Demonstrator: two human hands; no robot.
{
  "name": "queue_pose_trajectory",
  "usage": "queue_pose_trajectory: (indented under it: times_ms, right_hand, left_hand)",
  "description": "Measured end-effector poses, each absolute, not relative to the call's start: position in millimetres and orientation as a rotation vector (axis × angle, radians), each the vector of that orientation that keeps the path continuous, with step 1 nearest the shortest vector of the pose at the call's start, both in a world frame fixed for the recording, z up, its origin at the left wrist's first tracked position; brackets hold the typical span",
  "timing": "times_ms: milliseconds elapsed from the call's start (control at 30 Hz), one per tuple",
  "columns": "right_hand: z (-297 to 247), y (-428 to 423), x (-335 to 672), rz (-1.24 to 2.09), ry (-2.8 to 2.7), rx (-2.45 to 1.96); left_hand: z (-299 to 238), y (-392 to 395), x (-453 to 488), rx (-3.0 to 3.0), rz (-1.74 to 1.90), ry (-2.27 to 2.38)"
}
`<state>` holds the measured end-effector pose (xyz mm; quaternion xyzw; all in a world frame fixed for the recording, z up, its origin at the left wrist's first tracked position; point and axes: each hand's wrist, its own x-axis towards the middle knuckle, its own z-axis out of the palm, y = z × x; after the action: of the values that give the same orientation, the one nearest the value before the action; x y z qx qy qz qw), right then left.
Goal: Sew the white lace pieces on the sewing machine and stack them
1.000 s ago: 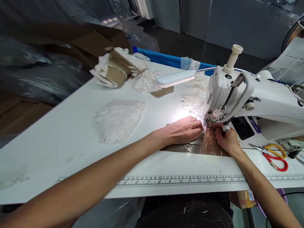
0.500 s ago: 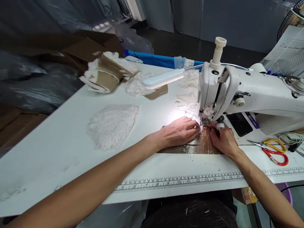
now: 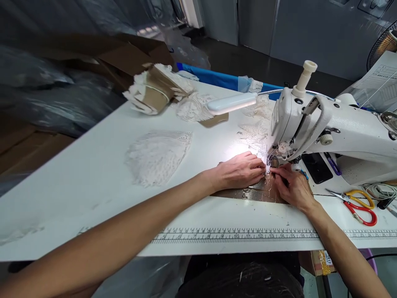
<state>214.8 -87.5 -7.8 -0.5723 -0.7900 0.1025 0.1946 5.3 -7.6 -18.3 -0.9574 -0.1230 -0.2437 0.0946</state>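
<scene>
Under the needle of a white sewing machine (image 3: pixel 353 128) a small piece of white lace (image 3: pixel 268 169) shows, brightly lit. My left hand (image 3: pixel 243 170) lies just left of the needle, fingers bent and together on the lace. On the other side my right hand (image 3: pixel 293 186) pinches the edge of the lace by the presser foot, its fingertips close to the left ones. Both hands rest over a shiny brown plate (image 3: pixel 260 195). More pale lace (image 3: pixel 254 128) lies behind the needle. My fingers hide most of the held piece.
A stick lamp (image 3: pixel 232 103) reaches over the table. A lace panel (image 3: pixel 159 157) lies to the left; a tied lace bundle (image 3: pixel 155 91) sits farther back. Scissors (image 3: pixel 356 203) and a phone (image 3: pixel 316 167) lie on the right. A ruler strip (image 3: pixel 235 236) runs along the front edge.
The camera view has tilted and shifted a little. My right fingertips have come in leftward, closer to the needle and my left hand. The left hand keeps its place at the lace.
</scene>
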Motion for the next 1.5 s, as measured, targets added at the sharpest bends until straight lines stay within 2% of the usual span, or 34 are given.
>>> queue_pose_trajectory:
  times_ms: [267, 1000, 1167, 1500]
  right_hand:
    - [2.7, -90.3, 206.2, 0.161, -2.476, -1.674]
    - [18.8, -88.9, 179.1, 0.094, -2.592, -1.994]
    - [11.5, -88.7, 186.0, 0.085, -2.549, -1.937]
    - [13.0, -77.5, 224.1, 0.688, -2.068, -1.63]
  left_hand:
    - [-13.7, -9.9, 3.6, -2.923, -0.657, -0.391]
    - [-0.6, -7.4, -1.8, -3.008, -0.532, -0.498]
    - [1.6, -7.1, -1.3, -2.977, -0.472, -0.526]
    - [3.9, -3.9, -2.2, -2.932, -0.494, -0.529]
